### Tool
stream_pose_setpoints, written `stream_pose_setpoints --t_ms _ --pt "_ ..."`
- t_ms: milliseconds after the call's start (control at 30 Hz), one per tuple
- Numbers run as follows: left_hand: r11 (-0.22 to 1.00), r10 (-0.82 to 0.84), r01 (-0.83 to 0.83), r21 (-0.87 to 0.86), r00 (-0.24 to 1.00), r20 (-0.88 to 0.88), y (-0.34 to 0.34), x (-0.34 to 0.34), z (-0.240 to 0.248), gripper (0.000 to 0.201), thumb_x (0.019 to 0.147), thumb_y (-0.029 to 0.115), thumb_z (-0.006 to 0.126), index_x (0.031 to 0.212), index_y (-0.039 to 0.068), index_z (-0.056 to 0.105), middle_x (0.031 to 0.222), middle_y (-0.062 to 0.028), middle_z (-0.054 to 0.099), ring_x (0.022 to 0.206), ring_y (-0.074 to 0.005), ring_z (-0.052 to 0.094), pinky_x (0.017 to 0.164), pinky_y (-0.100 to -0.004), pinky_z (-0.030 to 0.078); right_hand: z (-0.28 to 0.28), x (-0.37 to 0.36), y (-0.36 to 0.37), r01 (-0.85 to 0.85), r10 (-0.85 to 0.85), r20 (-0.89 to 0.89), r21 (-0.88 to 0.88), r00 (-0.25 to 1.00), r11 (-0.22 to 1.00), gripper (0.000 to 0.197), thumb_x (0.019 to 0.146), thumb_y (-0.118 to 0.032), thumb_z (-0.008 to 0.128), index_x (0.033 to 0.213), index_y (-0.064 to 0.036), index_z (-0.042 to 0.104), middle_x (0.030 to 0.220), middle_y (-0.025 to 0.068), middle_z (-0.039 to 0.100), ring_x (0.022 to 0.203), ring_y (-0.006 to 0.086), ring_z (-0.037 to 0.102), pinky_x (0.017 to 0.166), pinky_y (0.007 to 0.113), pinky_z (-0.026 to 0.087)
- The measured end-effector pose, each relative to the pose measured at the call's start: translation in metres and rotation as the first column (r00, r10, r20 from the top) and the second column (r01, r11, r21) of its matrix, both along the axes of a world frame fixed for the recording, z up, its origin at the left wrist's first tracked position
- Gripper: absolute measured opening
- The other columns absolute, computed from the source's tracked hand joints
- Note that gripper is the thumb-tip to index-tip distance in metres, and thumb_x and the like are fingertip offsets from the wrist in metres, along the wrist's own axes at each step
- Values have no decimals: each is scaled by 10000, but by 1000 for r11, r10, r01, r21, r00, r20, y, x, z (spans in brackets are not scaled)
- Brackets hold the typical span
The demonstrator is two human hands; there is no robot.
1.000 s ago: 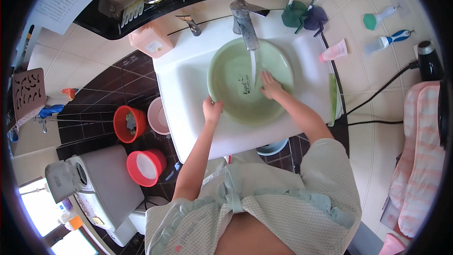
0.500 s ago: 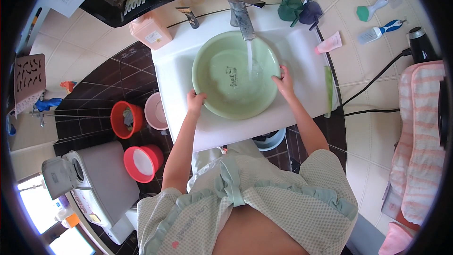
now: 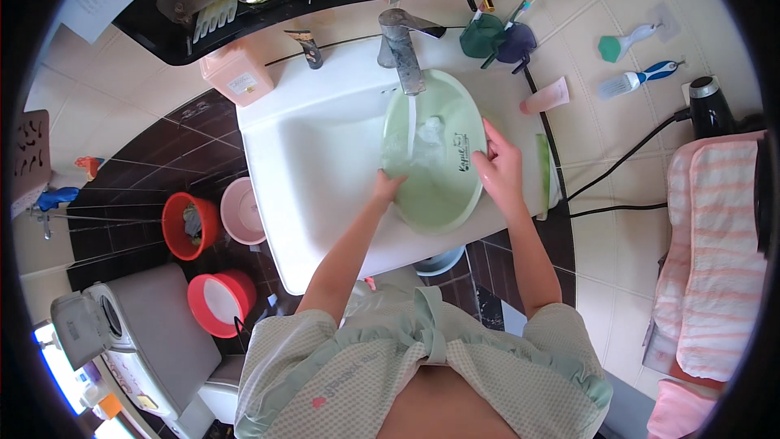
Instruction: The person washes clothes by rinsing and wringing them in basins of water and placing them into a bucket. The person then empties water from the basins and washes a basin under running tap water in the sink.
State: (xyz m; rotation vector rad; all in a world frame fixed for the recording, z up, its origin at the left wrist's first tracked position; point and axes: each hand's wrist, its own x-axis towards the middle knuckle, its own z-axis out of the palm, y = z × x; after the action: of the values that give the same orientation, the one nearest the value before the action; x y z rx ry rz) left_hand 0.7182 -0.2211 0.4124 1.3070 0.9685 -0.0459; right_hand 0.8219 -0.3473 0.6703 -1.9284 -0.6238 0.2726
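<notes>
A light green plastic basin (image 3: 443,207) is tilted in the white sink (image 3: 313,154), its right side raised. Water runs from the grey metal faucet (image 3: 402,57) into it and has gathered along its lower left part. My left hand (image 3: 389,186) grips the lower left rim, thumb on the inside. On the right rim my right hand (image 3: 499,167) is closed, its thumb toward me and the fingers partly hidden behind the wall.
A pink bottle (image 3: 236,80) and a dark tube (image 3: 305,49) stand behind the sink. Green (image 3: 482,35) and purple cups (image 3: 517,42) hold toothbrushes at right, near a pink tube (image 3: 545,96). Red buckets (image 3: 221,305) and a washing machine (image 3: 154,333) are lower left.
The basin was lying nearly flat. Both hands have shifted it right and tipped it, raising its right side. Its printed mark has turned and moved right, and the whole view has shifted slightly.
</notes>
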Motion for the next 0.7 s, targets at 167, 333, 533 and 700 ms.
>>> stream_pose_setpoints --t_ms 167,333,533,700 --pt "980 -125 129 -152 992 34 -49 56 0 566 773 399 495 1138 -21 390 1023 -201 528 977 -297 500 820 -361 410 34 -6 7 70 42 367 -288 929 955 481 651 -7 539 1131 -20 506 472 45 362 414 85 345 427 230 313" --pt "862 -495 493 120 869 -20 -79 95 16 552 837 481 295 1109 40 483 1059 -222 521 1065 -340 446 891 -394 352 73 -20 12 129 117 540 -397 833 909 448 671 -79 577 1111 -31 511 594 112 522 474 241 511 501 341 423" --pt "528 -677 480 701 736 6 -96 112 12 498 868 421 243 970 57 567 1032 -187 548 1006 -385 478 849 -453 364 89 -16 4 188 111 565 -444 818 876 462 676 -54 572 1133 -45 503 549 101 495 455 212 495 470 319 412" --pt "862 85 -86 -500 996 -25 -45 74 23 492 804 488 370 1056 88 505 860 -42 579 672 -147 553 561 -297 419 60 24 -32 233 -72 441 -323 895 917 459 706 -34 558 1158 -26 483 503 38 439 425 95 381 432 240 345"
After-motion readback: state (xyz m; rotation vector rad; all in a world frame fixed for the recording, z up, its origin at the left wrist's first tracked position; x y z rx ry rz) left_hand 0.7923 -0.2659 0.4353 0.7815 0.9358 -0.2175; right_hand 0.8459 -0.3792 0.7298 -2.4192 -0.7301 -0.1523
